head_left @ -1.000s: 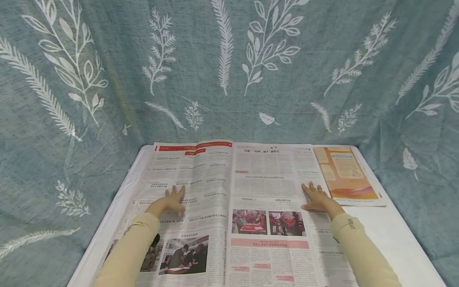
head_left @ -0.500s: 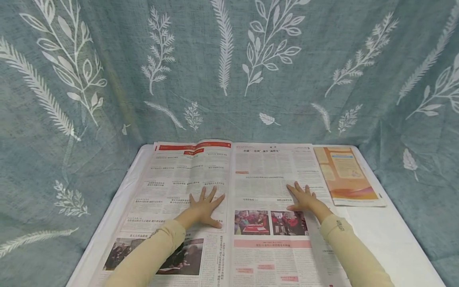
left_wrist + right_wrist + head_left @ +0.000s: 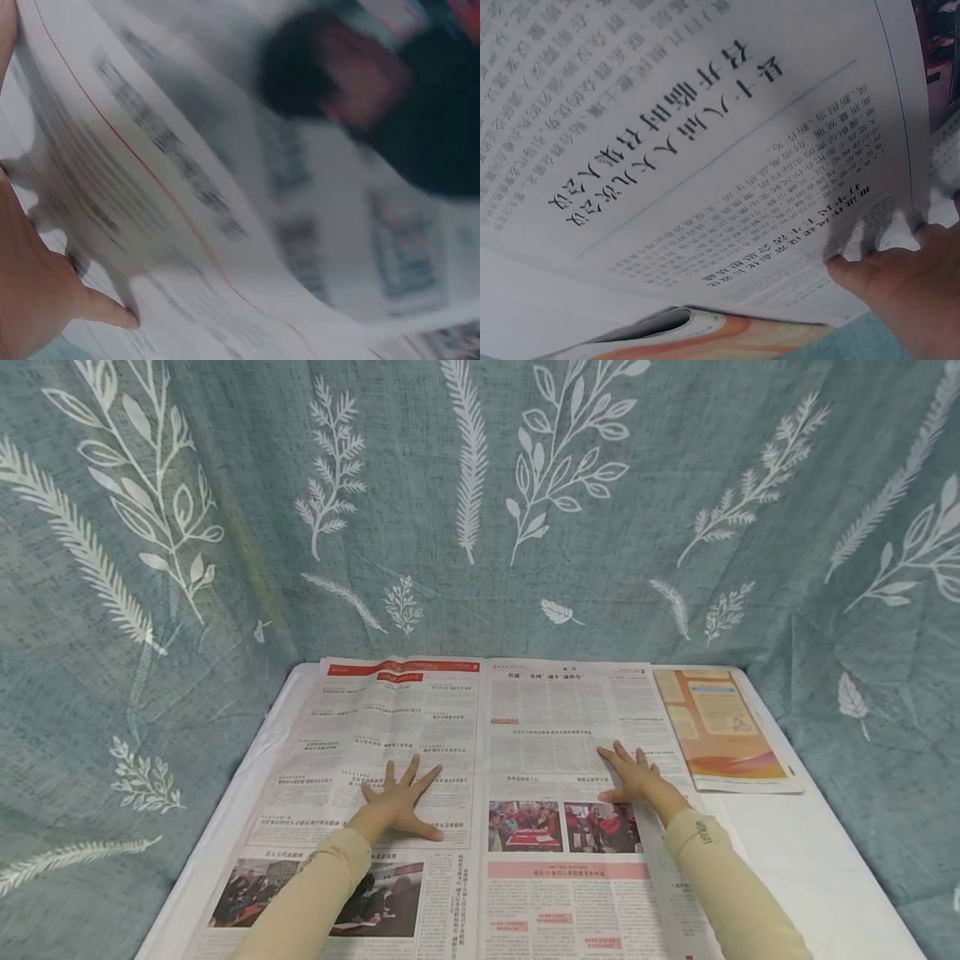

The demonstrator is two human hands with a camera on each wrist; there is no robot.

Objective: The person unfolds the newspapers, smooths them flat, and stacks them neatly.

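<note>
An open newspaper (image 3: 525, 752) lies spread across the white table, its centre fold running toward the person. My left hand (image 3: 397, 802) rests on the left page with fingers spread, above two dark photos. On the right page my right hand (image 3: 637, 779) lies with its fingers spread, just above and right of two red-toned photos. In the left wrist view, the thumb and part of the left hand (image 3: 45, 292) touch the printed sheet. The right wrist view shows the right fingers (image 3: 862, 274) against the paper near a column of text. Neither hand grips anything.
A folded orange printed paper (image 3: 723, 727) lies at the right, beside the newspaper's right edge. White tabletop (image 3: 810, 860) shows along the right side. A blue-green curtain with white leaf patterns (image 3: 495, 610) surrounds the table at the back and sides.
My left hand swept right across the left page toward the fold, then slid back slightly left. The raised left page now lies flatter. My right hand shifted a little left and then stayed.
</note>
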